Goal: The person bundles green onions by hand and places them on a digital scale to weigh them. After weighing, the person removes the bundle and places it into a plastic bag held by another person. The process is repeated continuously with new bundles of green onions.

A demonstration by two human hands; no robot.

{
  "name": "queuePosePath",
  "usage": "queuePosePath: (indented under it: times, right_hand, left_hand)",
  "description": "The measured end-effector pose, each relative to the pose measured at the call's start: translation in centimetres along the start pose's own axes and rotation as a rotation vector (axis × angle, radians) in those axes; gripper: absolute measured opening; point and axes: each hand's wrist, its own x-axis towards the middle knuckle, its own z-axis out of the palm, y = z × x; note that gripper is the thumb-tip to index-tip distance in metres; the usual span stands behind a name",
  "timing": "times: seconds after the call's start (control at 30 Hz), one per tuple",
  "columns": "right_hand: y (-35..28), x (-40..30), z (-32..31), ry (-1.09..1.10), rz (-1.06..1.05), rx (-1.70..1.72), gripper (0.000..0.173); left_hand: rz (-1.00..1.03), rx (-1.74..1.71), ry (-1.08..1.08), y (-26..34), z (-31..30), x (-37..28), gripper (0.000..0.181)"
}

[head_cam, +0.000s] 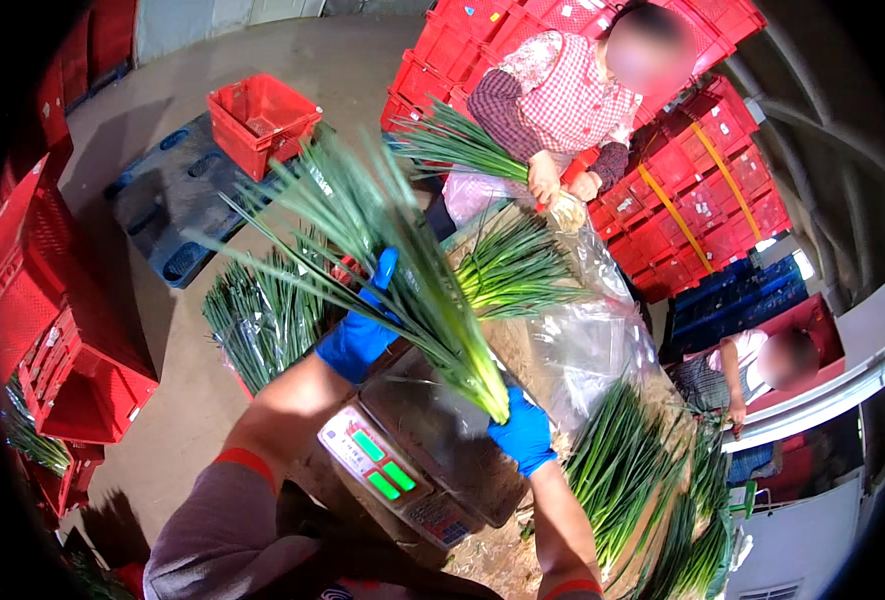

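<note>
A bundle of green Chinese chives or similar long leaves (450, 322) is held above a digital scale (442, 442) with lit green displays. My right hand (521, 431), in a blue glove, grips the pale cut end. My left hand (363, 322), also gloved in blue, is at the leafy part with the thumb raised; how firmly it holds is hard to tell. The leaf tips are blurred. More bunches lie on the table (506, 555): one beyond the scale (517, 266) and several on the right (622, 472). Clear plastic bags (592, 337) lie between them.
Across the table a co-worker (573, 97) holds a bunch with both hands; another person (750, 367) stands at the right. Wrapped bunches (262, 315) fill a crate left of the table. A red crate (262, 120) rests on a blue pallet (179, 195). Red crates (697, 195) are stacked behind.
</note>
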Motion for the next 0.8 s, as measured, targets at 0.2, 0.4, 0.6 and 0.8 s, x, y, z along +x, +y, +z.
queuePosePath:
  times: [0.2, 0.4, 0.6, 0.8]
  right_hand:
    - [2.6, 12.1, -1.6, 0.223, -0.007, 0.192, 0.045]
    - [12.1, 19.3, 8.7, -0.157, 0.191, -0.155, 0.06]
    - [13.1, 20.1, 11.2, -0.25, 0.221, 0.002, 0.054]
    - [12.8, 18.7, 11.5, -0.104, 0.172, 0.065, 0.089]
  left_hand:
    - [0.034, 0.278, 0.092, 5.5, -2.1, 8.3, 0.043]
    - [0.012, 0.785, 0.557, 5.5, -11.7, -3.1, 0.039]
    - [-0.197, 1.587, 0.475, 4.2, -9.7, -16.6, 0.05]
    - [-0.016, 2.117, 0.198, 2.0, -12.0, -18.1, 0.062]
